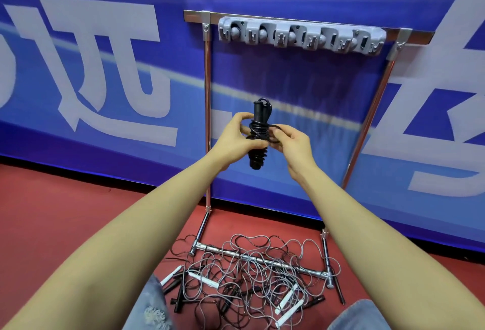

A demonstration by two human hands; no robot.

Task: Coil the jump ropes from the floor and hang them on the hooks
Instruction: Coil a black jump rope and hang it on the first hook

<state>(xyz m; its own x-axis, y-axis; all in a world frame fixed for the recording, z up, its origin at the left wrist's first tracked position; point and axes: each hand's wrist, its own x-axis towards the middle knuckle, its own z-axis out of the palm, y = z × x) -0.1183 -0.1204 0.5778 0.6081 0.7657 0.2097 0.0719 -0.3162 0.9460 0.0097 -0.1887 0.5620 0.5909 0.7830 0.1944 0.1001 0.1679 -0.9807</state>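
Both the left hand (237, 134) and right hand (290, 143) grip one black coiled jump rope (258, 133), fingers curled round it. A tangled heap of grey and black ropes (252, 274) lies near; their number cannot be told.

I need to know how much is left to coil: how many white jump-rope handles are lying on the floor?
4, possibly more hidden in the tangle: two at the pile's left, white handle and, and two at its right, and.

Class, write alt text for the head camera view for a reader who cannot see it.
Two bare hands, left hand and right hand, hold a black jump rope with its cord wound around its handles. Behind it, a metal rack carries a grey hook rail with nothing hung on it. Tangled ropes lie on the red floor.
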